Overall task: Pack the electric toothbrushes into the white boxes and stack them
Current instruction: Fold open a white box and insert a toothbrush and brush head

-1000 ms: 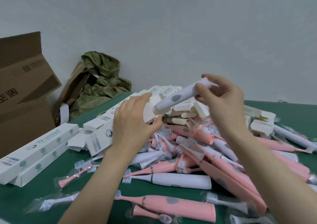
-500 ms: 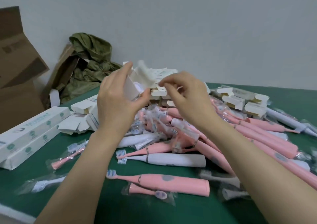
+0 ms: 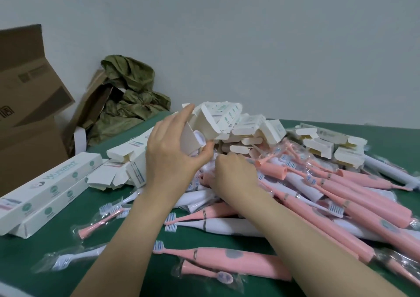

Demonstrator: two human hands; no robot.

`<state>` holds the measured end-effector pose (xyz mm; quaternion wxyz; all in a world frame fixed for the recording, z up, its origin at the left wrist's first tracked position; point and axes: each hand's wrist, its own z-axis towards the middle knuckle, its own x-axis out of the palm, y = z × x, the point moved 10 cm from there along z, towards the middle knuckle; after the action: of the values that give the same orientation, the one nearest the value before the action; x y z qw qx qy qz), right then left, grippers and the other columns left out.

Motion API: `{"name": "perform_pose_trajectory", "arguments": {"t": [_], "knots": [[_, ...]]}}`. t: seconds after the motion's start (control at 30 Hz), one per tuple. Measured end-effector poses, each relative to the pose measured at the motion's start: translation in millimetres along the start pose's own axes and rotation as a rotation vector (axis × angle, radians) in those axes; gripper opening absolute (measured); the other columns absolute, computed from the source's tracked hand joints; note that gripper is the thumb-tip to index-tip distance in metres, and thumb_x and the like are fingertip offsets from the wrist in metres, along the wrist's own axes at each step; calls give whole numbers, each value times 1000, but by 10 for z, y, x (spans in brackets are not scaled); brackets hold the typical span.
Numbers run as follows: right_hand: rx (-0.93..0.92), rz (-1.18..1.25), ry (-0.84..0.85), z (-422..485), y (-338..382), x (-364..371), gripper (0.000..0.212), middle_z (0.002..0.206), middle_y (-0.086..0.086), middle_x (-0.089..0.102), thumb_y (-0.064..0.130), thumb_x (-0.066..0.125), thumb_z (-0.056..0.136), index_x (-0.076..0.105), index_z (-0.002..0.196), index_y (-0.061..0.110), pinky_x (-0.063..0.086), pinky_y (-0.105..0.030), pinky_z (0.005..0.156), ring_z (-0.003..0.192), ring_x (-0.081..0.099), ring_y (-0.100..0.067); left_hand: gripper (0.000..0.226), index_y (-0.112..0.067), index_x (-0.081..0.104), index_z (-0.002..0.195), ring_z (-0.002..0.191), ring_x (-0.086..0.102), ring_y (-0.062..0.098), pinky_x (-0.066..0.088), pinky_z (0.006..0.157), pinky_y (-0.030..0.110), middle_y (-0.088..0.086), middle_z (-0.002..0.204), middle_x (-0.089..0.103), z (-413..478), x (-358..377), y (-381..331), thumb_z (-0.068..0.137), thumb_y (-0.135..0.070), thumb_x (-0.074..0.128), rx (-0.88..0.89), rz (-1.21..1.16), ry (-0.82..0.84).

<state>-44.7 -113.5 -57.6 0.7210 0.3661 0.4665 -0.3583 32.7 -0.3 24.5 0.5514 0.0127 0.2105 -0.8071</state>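
The left hand (image 3: 168, 160) grips the white box (image 3: 210, 121), best kept level, while the right hand (image 3: 234, 174), at its 5 o'clock, curls among the toothbrushes (image 3: 318, 187), hold unclear.

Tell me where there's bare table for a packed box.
Bare green table shows at the near-left corner, between the stacked white boxes and a bagged white brush head, and along the far right behind the open white boxes. The centre pile of pink and white toothbrushes is crowded.
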Motion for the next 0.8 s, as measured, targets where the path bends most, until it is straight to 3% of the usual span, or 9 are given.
{"name": "perform_pose_trajectory", "arguments": {"t": [0.1, 0.23, 0.3, 0.37, 0.4, 0.47, 0.57, 0.67, 0.8], "knots": [[91, 271, 43, 77, -241, -192, 28, 66, -3, 51, 25, 58, 85, 45, 63, 13, 36, -27, 54, 61, 48, -21, 59, -7, 59, 125, 103, 49, 13, 37, 91, 24, 6, 112, 64, -19, 42, -39, 69, -23, 73, 34, 13, 18], [174, 1038, 10, 97, -586, -695, 14, 75, -11, 68, 7, 51, 91, 53, 77, 8, 50, -28, 55, 54, 58, -19, 59, -9, 58, 126, 102, 49, 12, 42, 90, 32, 3, 110, 64, -27, 101, -47, 71, -24, 72, 31, 15, 39], [22, 1344, 47, 46, -529, -967, 14, 71, -7, 65, 5, 52, 92, 57, 80, 10, 46, -20, 46, 47, 54, -11, 59, -8, 57, 127, 101, 48, 13, 43, 90, 36, 4, 109, 63, -37, 152, -50, 72, -24, 72, 32, 17, 65], [-157, 1514, 205, -59, -346, -1142, 19, 64, -3, 60, 6, 53, 88, 66, 75, 13, 41, -17, 43, 45, 48, -9, 61, -8, 57, 128, 102, 47, 12, 43, 91, 36, 5, 110, 63, -48, 218, -38, 71, -22, 75, 21, -2, 104], [-217, 1497, 309, -136, -224, -1166, 20, 61, -2, 57, 9, 54, 84, 68, 71, 14, 39, -17, 42, 45, 46, -9, 62, -8, 57, 127, 102, 46, 11, 42, 91, 34, 6, 110, 63, -50, 252, -36, 70, -19, 79, 15, -12, 119], [-250, 1183, 383, -223, -99, -1076, 17, 54, 1, 53, 12, 55, 78, 68, 67, 9, 38, -19, 43, 44, 44, -10, 61, -8, 60, 123, 102, 45, 9, 41, 91, 32, 2, 109, 62, -49, 296, -36, 66, -15, 84, -1, -28, 133], [-98, 677, 191, -148, -244, -1010, 20, 50, 1, 45, 12, 50, 80, 53, 60, 8, 31, -22, 45, 45, 36, -13, 64, -11, 58, 127, 103, 46, 8, 42, 91, 34, -8, 106, 56, -55, 308, -73, 67, -12, 81, 8, -52, 126], [-31, 623, 144, -139, -307, -1026, 21, 56, -3, 41, 10, 47, 82, 49, 62, 13, 26, -23, 45, 50, 31, -16, 64, -10, 57, 129, 102, 46, 10, 40, 92, 29, 2, 109, 63, -64, 327, -71, 69, -12, 79, 21, -36, 133], [-88, 444, -34, -147, -227, -1200, 18, 55, 0, 50, 11, 46, 86, 61, 76, 11, 34, -20, 44, 51, 45, -18, 67, -8, 57, 128, 102, 49, 13, 35, 91, 23, 6, 110, 65, -92, 403, -96, 67, -16, 83, 54, -21, 183]]}}
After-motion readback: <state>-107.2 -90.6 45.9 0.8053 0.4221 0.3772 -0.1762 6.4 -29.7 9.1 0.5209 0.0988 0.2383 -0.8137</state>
